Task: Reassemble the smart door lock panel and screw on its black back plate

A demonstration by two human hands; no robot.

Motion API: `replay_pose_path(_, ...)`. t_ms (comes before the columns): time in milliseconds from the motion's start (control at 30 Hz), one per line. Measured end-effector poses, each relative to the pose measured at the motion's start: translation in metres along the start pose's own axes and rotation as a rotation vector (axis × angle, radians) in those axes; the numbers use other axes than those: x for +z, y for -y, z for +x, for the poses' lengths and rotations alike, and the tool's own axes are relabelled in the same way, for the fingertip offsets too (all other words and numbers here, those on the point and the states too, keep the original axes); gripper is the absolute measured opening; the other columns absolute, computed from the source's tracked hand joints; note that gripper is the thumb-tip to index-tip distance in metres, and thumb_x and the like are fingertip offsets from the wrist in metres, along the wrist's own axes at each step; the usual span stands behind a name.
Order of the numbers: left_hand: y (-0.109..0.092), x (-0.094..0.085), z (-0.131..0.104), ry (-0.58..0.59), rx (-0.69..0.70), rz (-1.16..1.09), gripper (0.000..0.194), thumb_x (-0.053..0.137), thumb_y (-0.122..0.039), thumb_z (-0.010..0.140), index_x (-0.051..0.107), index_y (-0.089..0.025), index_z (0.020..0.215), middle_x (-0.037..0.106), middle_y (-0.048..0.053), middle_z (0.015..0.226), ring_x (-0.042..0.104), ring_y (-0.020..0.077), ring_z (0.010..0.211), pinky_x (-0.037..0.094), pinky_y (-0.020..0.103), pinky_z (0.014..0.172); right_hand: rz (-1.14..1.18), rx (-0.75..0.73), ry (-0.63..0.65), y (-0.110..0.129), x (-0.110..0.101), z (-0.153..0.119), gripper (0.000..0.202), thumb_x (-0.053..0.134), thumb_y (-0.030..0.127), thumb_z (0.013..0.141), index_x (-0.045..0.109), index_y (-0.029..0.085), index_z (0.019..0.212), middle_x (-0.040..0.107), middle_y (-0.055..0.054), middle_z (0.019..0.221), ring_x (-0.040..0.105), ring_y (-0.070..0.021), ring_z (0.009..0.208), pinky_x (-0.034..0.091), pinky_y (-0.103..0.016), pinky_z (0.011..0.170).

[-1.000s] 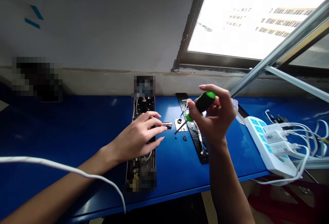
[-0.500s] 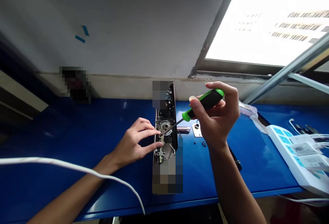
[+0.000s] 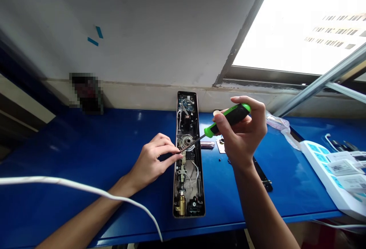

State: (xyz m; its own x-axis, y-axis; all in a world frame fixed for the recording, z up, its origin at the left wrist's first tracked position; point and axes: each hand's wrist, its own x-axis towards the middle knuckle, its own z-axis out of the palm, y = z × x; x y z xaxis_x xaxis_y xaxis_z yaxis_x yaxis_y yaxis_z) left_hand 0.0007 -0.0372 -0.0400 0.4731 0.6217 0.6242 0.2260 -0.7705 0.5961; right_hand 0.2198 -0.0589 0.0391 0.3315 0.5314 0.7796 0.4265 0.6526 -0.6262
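A long, narrow device casing (image 3: 189, 184) lies open on the blue table, showing a circuit board, wires, a round metal part (image 3: 187, 142) and a brass cylinder (image 3: 182, 206). My right hand (image 3: 246, 138) is wrapped round a green and black screwdriver (image 3: 233, 118), whose shaft slants down left into the casing. At the screwdriver's tip, beside the round part, my left hand (image 3: 158, 155) has thumb and fingertips pinched together. What it pinches, if anything, is too small to make out.
Right of the casing lie a dark shiny cylinder (image 3: 207, 145), a metal plate (image 3: 220, 146), small screws and a black strip (image 3: 263, 176). A white power strip (image 3: 323, 172) with plugged-in adapters stands at the right. A white cable (image 3: 85, 188) crosses in front at left.
My left thumb and fingertips have closed together at the screwdriver tip. The view has shifted slightly, and the casing's ends now show clearly. My right hand keeps its hold.
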Motion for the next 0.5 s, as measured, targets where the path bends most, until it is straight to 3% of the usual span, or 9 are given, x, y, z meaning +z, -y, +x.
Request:
replay_pose_path(200, -0.007, -0.002, 0.007, 0.144, -0.031, -0.036, 0.011, 0.084, -0.021, 0.086, 0.074, -0.018, 0.082, 0.071, 0.002, 0.080, 0.061, 0.0180, 0.085, 0.052, 0.032, 0.076, -0.024, 0.000, 0.047, 0.001, -0.002, 0.003, 0.034, 0.082, 0.028, 0.085, 0.063, 0.030, 0.113, 0.067, 0.004, 0.074, 0.070, -0.0147, 0.063, 0.062, -0.026, 0.049)
replay_pose_path(500, -0.011, -0.003, 0.006, 0.135, -0.013, 0.062, 0.022, 0.085, -0.027, 0.086, 0.068, -0.017, 0.075, 0.067, 0.001, 0.079, 0.058, 0.0180, 0.086, 0.049, 0.031, 0.075, -0.023, -0.107, 0.098, 0.003, 0.000, 0.003, 0.034, 0.079, 0.034, 0.087, 0.064, 0.029, 0.117, 0.066, 0.002, 0.078, 0.069, -0.0157, 0.066, 0.061, -0.030, 0.051)
